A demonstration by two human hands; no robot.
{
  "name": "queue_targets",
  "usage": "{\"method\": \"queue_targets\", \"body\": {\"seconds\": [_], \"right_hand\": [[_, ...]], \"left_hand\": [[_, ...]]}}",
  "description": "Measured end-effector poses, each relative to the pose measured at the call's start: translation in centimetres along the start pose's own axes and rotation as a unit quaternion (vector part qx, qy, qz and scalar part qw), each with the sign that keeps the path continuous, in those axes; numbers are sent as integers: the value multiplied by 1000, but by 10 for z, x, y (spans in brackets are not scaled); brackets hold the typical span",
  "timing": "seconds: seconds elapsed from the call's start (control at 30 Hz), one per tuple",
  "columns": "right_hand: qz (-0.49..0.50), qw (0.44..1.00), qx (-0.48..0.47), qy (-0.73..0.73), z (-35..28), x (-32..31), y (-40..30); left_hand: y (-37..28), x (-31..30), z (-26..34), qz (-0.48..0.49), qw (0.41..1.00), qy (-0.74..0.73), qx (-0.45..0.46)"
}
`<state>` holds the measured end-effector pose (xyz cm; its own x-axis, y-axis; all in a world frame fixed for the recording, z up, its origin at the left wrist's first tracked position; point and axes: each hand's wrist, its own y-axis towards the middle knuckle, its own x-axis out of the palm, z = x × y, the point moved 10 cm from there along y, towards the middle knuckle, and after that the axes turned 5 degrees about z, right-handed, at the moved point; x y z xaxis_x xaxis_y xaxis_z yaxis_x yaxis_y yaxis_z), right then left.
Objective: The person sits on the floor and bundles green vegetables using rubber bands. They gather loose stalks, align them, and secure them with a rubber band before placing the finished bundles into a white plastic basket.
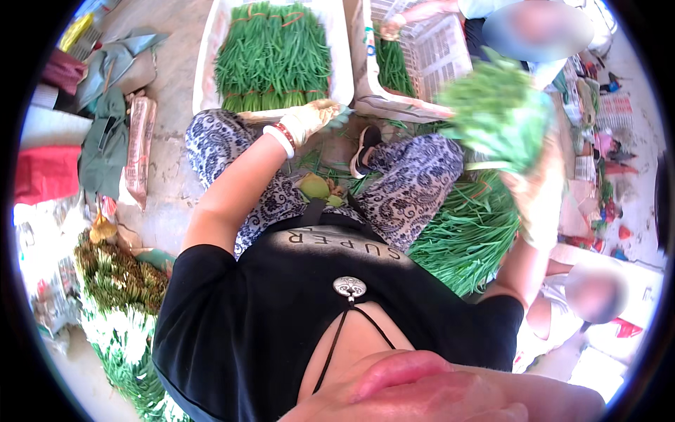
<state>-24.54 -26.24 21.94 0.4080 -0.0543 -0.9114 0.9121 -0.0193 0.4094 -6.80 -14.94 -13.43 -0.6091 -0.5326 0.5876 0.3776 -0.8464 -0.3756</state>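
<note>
My right hand (pixel 535 192), in a pale glove, is raised at the right and grips a bunch of leafy greens (pixel 493 111), which is blurred. My left hand (pixel 310 120), also gloved and with a white bangle and red beads at the wrist, is near the front rim of a white plastic crate (pixel 204 84). Something teal shows at its fingertips; whether it holds anything is unclear. Banded bunches of what look like garlic chives (pixel 274 58) fill that crate in rows. A loose heap of long green chives (pixel 464 227) lies beside my right thigh.
A second white crate (pixel 437 50) holds some greens; another person's hand (pixel 391 29) reaches into it. A second person (pixel 548 311) sits at the lower right. Stacked chive bundles (pixel 124 295) stand at lower left. A pink-white sack (pixel 140 147) and dark green cloth (pixel 105 153) lie left.
</note>
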Motion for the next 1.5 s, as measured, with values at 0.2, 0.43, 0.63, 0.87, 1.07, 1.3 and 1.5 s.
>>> {"method": "queue_targets", "body": {"seconds": [0.2, 0.43, 0.63, 0.87, 1.07, 1.3, 1.5], "right_hand": [[60, 917, -387, 76, -167, 126, 76], [2, 968, -187, 170, -141, 248, 64], [-146, 664, 243, 692, -84, 354, 35], [-35, 502, 313, 806, -61, 391, 40], [-71, 718, 315, 617, -59, 327, 64], [-38, 607, 294, 737, -64, 331, 61], [-1, 348, 256, 902, -52, 299, 38]], "left_hand": [[-30, 24, 37, -303, 804, -512, 6], [-47, -82, 55, 37, 910, -332, 246], [-41, -129, 36, 225, 888, -279, 290], [-36, -108, 21, 180, 908, -262, 274], [-44, -88, 29, 131, 918, -252, 276], [-43, -97, 23, 202, 916, -255, 235], [-47, -123, 37, 251, 878, -295, 280]]}}
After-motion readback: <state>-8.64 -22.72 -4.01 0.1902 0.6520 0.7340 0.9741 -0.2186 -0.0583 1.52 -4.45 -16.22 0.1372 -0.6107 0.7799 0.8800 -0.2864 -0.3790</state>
